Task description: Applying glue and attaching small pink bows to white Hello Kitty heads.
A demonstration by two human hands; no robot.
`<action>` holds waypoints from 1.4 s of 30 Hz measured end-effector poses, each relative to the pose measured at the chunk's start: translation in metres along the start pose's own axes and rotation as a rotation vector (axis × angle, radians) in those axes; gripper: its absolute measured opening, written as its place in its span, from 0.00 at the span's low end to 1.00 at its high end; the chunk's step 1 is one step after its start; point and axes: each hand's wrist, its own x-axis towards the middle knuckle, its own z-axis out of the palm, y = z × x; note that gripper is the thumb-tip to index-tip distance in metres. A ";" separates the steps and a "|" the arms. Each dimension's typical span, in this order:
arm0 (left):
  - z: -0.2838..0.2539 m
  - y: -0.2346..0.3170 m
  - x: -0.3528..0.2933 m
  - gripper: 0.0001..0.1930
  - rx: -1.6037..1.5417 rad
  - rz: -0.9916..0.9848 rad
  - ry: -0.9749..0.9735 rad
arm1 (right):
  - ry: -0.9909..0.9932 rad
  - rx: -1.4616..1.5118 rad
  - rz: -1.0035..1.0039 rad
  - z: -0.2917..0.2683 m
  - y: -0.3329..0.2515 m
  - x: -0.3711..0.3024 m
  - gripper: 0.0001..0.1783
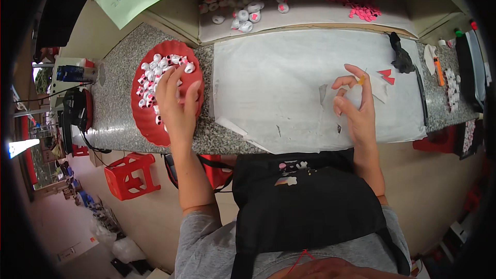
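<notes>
My left hand is over the red scalloped tray at the left, its fingers apart and nothing visible in its grasp. Small white pieces with pink and dark marks are heaped in the tray, some touching or partly hidden by my fingertips. Over the right part of the white work sheet, my right hand curls around a small whitish bottle. A yellow nozzle with a thin tip pokes up past its index finger; most of the bottle is hidden.
Red cut scraps and a crumpled black item lie at the sheet's right. White pieces and pink pieces are piled on the back shelf. An orange-handled tool rests far right. A red stool stands below left.
</notes>
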 end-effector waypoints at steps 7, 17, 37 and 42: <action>0.111 0.101 0.101 0.13 -0.207 0.318 -0.293 | 0.008 0.202 -0.050 -0.007 0.013 -0.006 0.17; 0.193 0.121 0.153 0.12 0.036 0.509 -0.135 | -0.018 0.227 -0.118 -0.013 0.013 -0.004 0.12; 0.072 0.125 0.023 0.17 -1.215 -0.224 -0.627 | 0.080 0.146 -0.172 -0.011 -0.005 -0.011 0.19; 0.064 0.122 -0.020 0.20 -1.741 -0.548 -0.673 | 0.234 0.240 -0.209 -0.016 -0.018 -0.019 0.16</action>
